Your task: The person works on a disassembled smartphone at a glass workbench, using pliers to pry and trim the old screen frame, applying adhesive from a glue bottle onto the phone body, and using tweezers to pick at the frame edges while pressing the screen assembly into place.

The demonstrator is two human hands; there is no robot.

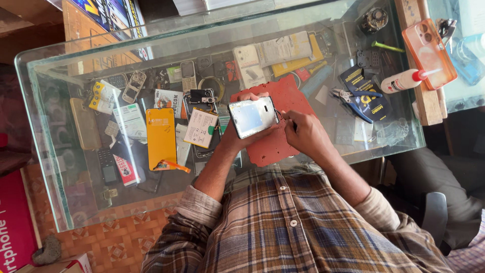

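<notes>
A pale-backed smartphone [252,117] is gripped in the left hand [237,135], fingers curled round its edges, held just above a red work mat [283,141] on the glass counter [60,91]. The right hand [304,132] is pinched shut at the phone's right edge; what's pinched there can't really be made out. Blue-handled pliers [353,101] and a white glue bottle [401,82] are lying further right.
</notes>
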